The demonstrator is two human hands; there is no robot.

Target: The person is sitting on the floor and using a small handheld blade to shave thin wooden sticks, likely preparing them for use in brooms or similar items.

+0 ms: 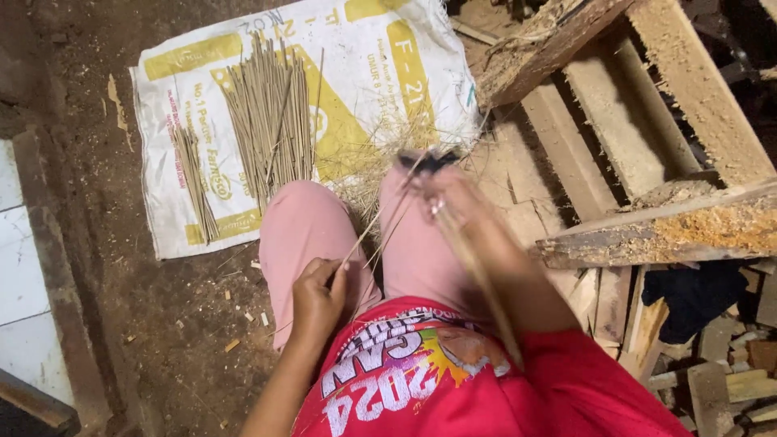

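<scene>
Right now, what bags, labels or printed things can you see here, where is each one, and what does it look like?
Printed sack: spread flat on the dirt floor ahead of the knees; white woven rectangle with yellow bands and small print; two bundles of thin sticks lie on it.
Shirt print: on the front of the person's red shirt, at the bottom of the view; large white lettering with a multicoloured splash.
No signs or screens are in view.

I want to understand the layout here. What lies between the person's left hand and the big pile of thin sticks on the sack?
In the head view, the left knee in pink trousers lies between the left hand and the big stick pile on the white-and-yellow sack.
</scene>
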